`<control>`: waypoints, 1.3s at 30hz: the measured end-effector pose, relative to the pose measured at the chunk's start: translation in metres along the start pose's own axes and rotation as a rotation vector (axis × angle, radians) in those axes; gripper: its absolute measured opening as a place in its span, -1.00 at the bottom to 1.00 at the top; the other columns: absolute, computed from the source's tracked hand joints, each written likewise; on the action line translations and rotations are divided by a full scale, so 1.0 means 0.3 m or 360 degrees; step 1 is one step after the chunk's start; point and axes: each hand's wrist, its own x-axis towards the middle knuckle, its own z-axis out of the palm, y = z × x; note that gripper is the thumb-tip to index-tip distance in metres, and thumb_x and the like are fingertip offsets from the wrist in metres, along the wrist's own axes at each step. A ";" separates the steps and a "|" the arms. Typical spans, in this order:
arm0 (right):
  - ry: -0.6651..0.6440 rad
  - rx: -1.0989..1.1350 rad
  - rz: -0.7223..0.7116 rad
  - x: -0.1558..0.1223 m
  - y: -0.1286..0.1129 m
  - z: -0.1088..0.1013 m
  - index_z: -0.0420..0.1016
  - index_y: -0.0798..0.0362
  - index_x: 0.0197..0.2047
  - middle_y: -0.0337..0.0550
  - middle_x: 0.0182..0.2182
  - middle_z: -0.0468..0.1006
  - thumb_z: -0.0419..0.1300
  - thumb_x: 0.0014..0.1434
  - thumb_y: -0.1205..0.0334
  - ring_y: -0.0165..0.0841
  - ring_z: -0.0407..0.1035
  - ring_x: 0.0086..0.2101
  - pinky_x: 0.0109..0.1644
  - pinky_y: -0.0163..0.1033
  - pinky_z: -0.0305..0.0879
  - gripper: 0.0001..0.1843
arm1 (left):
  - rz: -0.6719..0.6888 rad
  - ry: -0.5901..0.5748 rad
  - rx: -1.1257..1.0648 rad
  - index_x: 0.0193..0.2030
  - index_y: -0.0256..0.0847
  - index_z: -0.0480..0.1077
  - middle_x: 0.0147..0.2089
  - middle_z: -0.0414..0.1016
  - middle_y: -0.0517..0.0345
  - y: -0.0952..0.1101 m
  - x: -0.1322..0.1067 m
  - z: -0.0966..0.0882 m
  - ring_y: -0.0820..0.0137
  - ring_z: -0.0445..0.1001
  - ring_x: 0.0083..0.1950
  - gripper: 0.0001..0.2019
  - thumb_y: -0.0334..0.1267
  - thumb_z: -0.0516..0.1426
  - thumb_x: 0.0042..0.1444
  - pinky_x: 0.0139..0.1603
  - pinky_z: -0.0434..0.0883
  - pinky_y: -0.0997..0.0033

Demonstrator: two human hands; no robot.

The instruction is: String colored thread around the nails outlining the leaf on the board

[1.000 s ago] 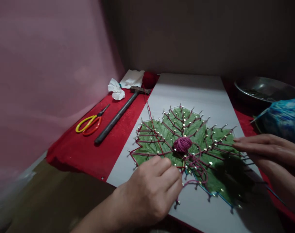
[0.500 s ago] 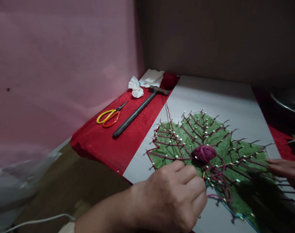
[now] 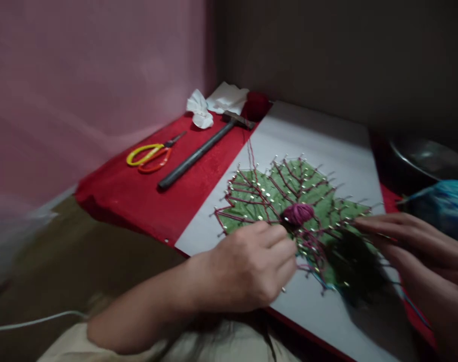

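Observation:
My left hand (image 3: 253,264) is closed at the lower left of a green leaf (image 3: 247,193), which lies on a white board (image 3: 323,130). Red yarn (image 3: 252,156) comes down across the leaf to its pinched fingers; the fingertips are hidden. Nails ring the leaf, and dark red yarn is strung between them along the veins. Beside my left fingers rests a small ball of purple yarn (image 3: 299,214) with loose loops below it. My right hand (image 3: 413,249) has its fingers stretched out over the leaf's right side, casting a shadow there.
Left of the board, on red cloth (image 3: 123,196), lie a hammer (image 3: 198,155) and yellow-and-red-handled scissors (image 3: 151,155). Behind are crumpled white tissue (image 3: 200,113) and a red yarn ball (image 3: 257,104). A metal bowl (image 3: 421,156) and blue yarn (image 3: 445,203) are at right.
The view has shifted, so things sit further left and higher. My right hand has come further into view over the leaf's right side. My left hand stays closed beside the purple ball.

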 end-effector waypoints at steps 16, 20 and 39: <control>-0.0524 -0.0195 -0.0597 0.016 -0.132 0.081 0.45 -0.01 -0.06 -0.10 -0.25 0.46 0.11 0.11 0.48 -0.27 0.30 -0.21 0.06 0.09 0.14 -0.66 | -0.0029 0.0006 0.0185 -0.35 -0.29 0.36 -0.39 0.30 0.11 0.006 0.004 0.017 0.34 0.22 -0.32 -0.86 -0.42 0.02 0.20 -0.36 0.15 0.29; -0.0459 -0.0156 -0.0497 0.041 -0.134 0.059 0.49 0.00 -0.15 -0.09 -0.29 0.46 0.11 0.13 0.45 -0.27 0.32 -0.24 -0.12 -0.05 0.25 -0.74 | -0.0039 0.0028 0.0190 -0.37 -0.29 0.35 -0.42 0.29 0.12 0.006 0.006 0.017 0.35 0.21 -0.33 -0.83 -0.40 0.00 0.22 -0.36 0.14 0.30; -0.0904 -0.0558 -0.0251 0.203 -0.102 0.179 0.50 0.07 -0.19 -0.12 -0.32 0.46 0.11 0.08 0.33 -0.32 0.35 -0.31 -0.19 -0.18 0.21 -0.78 | -0.0076 -0.0023 0.0200 -0.44 -0.23 0.27 -0.40 0.26 0.11 0.003 0.003 0.032 0.31 0.17 -0.32 -0.82 -0.42 -0.01 0.20 -0.34 0.15 0.27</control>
